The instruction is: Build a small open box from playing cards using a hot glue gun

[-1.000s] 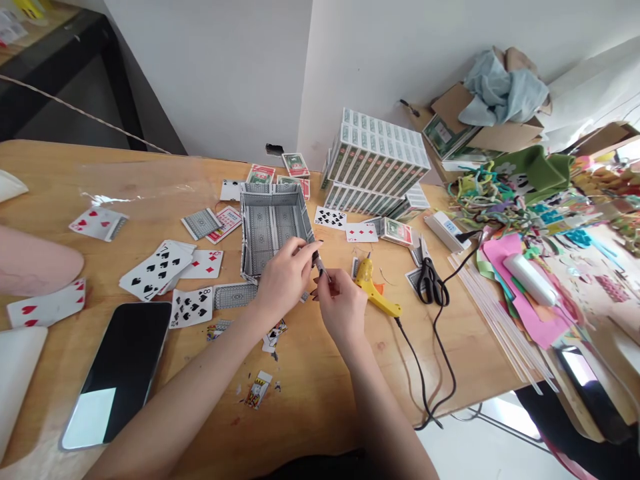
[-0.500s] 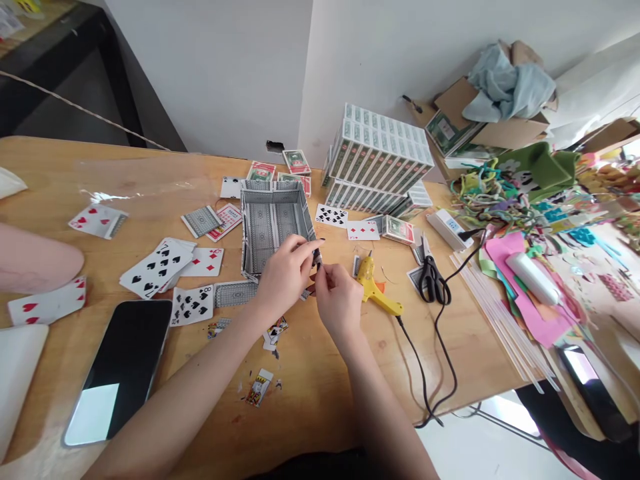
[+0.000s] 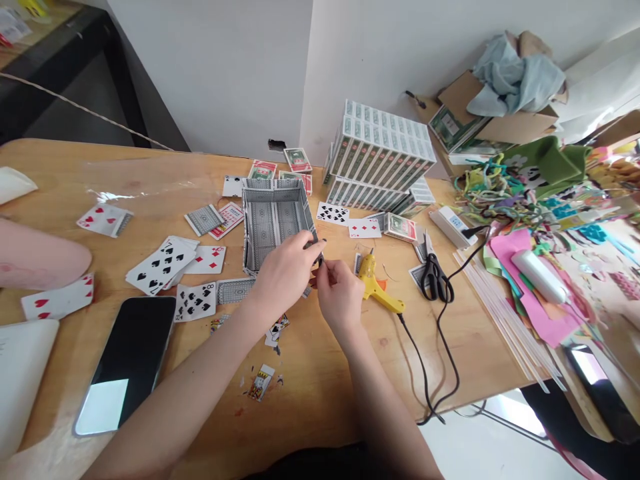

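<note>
An open box made of playing cards [image 3: 263,233], its grey patterned backs showing, rests in the middle of the table. My left hand [image 3: 286,270] is closed over the near right part of its wall, thumb and fingers together. My right hand [image 3: 340,293] pinches at the same corner, fingertips close to those of the left; the exact bit pinched is mostly hidden. Right of my hands lies a yellow hot glue gun [image 3: 375,283] with a black cord. A grey-backed card [image 3: 233,291] and cut card scraps [image 3: 262,382] lie near my left forearm.
Loose cards [image 3: 163,263] and a phone [image 3: 127,363] lie to the left. Stacked card packs [image 3: 383,147] stand at the back. Black scissors [image 3: 436,277], glue sticks [image 3: 500,313] and a power strip [image 3: 453,225] lie right. Another person's arm [image 3: 43,253] enters at left.
Both hands stay at the box's near right corner, with only slight finger shifts. The whole view has moved a little; the things on the table keep their places.
</note>
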Motion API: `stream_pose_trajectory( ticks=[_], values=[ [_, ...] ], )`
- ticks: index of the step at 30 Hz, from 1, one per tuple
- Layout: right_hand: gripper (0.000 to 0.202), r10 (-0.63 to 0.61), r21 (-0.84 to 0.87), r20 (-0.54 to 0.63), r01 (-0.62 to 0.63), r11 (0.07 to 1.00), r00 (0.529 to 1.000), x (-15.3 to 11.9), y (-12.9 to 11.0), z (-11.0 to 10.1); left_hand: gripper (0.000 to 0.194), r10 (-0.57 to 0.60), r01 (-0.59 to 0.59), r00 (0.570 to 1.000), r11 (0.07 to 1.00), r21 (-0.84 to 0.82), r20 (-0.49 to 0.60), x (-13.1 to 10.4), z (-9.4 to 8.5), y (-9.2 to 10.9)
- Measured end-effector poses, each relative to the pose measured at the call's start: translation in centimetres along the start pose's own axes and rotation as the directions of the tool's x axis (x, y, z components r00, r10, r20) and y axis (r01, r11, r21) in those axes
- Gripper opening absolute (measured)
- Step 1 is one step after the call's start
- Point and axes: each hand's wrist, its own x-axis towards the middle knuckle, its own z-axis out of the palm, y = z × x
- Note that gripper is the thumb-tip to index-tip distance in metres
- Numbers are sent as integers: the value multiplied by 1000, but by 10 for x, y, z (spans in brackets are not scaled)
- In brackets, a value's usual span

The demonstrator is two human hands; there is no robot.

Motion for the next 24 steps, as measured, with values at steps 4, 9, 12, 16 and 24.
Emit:
stream_pose_trajectory(
  ticks=[4, 9, 12, 16, 24],
  values=[
    [21, 0, -13, -5, 0, 1000, 1000, 1, 0, 1, 26, 252, -281, 951, 947, 155, 180, 24, -26, -2],
    [20, -4, -4, -19, 4, 1000, 1000, 1, 3, 3, 24, 436, -462, 811, 886, -29, 390, 64, -28, -23],
    [20, -15, 7, -18, 15, 1000, 1000, 0, 3, 3, 24, 394, -403, 797, 911, -84, 457, 76, -25, -30],
    [20, -37, -7, -21, 37, 999, 999, -1, 3, 4, 21, 371, -378, 788, 921, -90, 491, 81, -26, -30],
    [20, -120, -49, -59, 117, 992, 991, -1, 7, 7, 23, 404, -451, 787, 893, -13, 467, 80, -27, -20]
  ],
)
